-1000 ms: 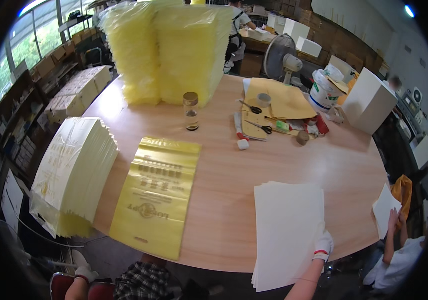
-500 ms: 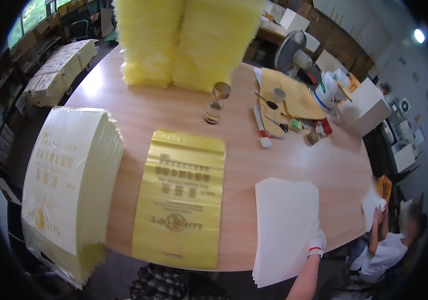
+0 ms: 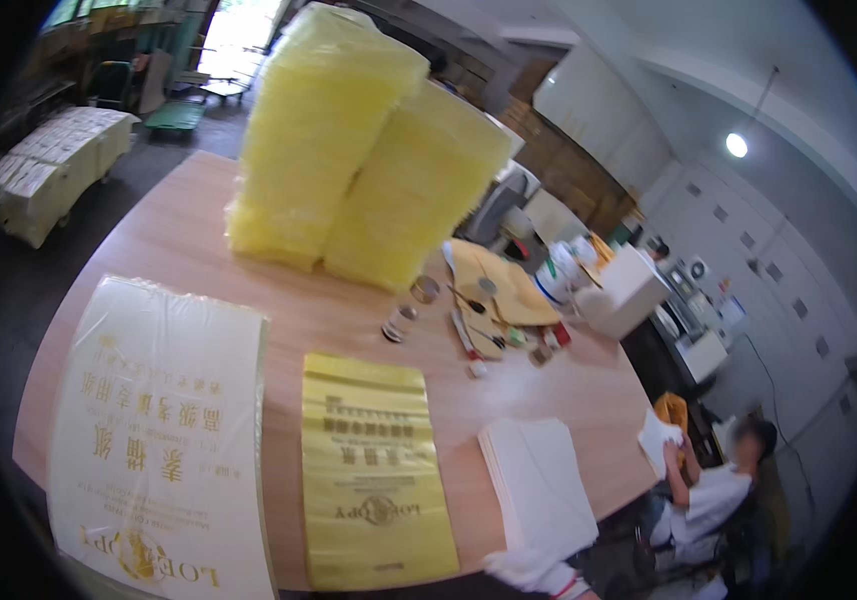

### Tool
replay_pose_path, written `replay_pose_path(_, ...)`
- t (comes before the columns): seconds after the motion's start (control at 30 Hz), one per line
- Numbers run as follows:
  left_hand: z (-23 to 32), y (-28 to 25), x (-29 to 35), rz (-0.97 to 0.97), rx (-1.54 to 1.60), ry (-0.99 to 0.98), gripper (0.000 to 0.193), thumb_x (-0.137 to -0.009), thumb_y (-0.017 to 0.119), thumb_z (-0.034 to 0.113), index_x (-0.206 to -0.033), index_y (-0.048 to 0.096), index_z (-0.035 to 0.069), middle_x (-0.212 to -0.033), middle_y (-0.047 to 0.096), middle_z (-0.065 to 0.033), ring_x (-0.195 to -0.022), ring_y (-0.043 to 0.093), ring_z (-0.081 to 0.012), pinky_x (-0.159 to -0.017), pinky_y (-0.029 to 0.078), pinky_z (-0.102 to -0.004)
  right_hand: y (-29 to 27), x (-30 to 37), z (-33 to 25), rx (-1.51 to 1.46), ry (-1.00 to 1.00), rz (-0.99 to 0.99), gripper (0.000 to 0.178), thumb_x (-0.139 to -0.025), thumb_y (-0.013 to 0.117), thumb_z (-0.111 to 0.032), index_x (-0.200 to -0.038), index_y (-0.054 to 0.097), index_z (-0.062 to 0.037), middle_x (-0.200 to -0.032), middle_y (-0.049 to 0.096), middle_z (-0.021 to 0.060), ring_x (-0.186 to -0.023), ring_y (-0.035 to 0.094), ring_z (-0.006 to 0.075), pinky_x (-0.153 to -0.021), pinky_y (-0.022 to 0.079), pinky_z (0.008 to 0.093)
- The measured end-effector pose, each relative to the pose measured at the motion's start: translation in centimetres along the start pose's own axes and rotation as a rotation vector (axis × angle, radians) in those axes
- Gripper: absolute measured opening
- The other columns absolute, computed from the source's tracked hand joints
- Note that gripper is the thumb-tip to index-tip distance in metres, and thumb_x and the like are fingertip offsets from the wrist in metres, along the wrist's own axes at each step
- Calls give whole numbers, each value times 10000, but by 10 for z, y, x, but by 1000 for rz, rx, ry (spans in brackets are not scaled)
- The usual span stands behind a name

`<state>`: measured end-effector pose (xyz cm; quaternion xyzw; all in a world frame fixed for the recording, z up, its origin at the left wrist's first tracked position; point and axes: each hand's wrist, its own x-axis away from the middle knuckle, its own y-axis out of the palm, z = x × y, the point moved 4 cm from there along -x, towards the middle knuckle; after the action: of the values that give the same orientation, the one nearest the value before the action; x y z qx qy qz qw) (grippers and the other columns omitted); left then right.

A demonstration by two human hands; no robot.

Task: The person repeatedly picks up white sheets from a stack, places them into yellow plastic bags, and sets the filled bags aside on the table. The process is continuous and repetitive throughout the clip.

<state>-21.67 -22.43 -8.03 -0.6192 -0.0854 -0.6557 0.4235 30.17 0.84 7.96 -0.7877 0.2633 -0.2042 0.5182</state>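
My right hand (image 3: pixel 530 571), in a white glove with a red stripe at the cuff, is at the near edge of a stack of white paper sheets (image 3: pixel 538 485). Its fingers are blurred, so their grip is unclear. My left hand is out of sight. Left of the sheets lies a flat yellow printed plastic bag (image 3: pixel 373 470), its near end close to the table edge. Farther left stands a thick pile of clear printed bags with pale contents (image 3: pixel 163 420).
Two tall blocks of yellow plastic bags (image 3: pixel 328 150) stand at the back of the wooden table (image 3: pixel 148 235). Beside them are a small jar (image 3: pixel 398 324), brown card (image 3: pixel 513 290) with scissors (image 3: pixel 491 341), and a white box (image 3: pixel 623 295). A co-worker (image 3: pixel 703 500) sits at right holding white paper.
The view has tilted up and turned, so the table sits lower and more of the room shows. My right hand has gone from the stack's right side to its near edge.
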Motion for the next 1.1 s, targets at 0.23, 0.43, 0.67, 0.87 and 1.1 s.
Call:
replay_pose_path(0.23,-29,-3,12,25,-67,3,543,-768,507,453,-1141,515,59,-1109,552,-171,-1021,533,-336,-848,407,-438,110,-26,-98,192,250,-476,446,-874,451,-368,-1269,451,-161,-1159,539,175,-928,590,316,-790,480,411)
replay_pose_path(0.43,-54,24,25,47,-98,89,520,-782,475,476,-1117,547,85,-1071,583,-155,-990,561,-326,-816,427,-441,148,1,-92,331,857,-605,300,-817,496,-353,-994,600,-135,-1094,578,72,-1032,515,289,-882,380,452)
replay_pose_path(0.67,-77,101,38,-298,-530,240,507,-798,439,503,-1089,584,115,-1027,620,-136,-953,594,-315,-779,451,-445,127,84,-169,-320,649,-750,293,-896,411,-384,-996,544,-142,-889,620,149,-860,599,315,-757,449,395)
replay_pose_path(0.87,121,25,72,283,-136,700,331,-842,405,368,-979,552,105,-878,634,-156,-819,607,-377,-720,459,-485,62,159,-127,-303,665,568,139,-849,499,-147,-910,581,-53,-904,591,69,-768,588,173,-647,494,298)
replay_pose_path(1.1,328,92,61,65,247,855,615,-775,561,417,-1152,487,-63,-1147,528,-269,-1086,511,-377,-881,428,-382,120,227,-1,-1146,967,893,328,-867,488,-321,-1100,574,-107,-999,613,73,-822,585,209,-768,473,326)
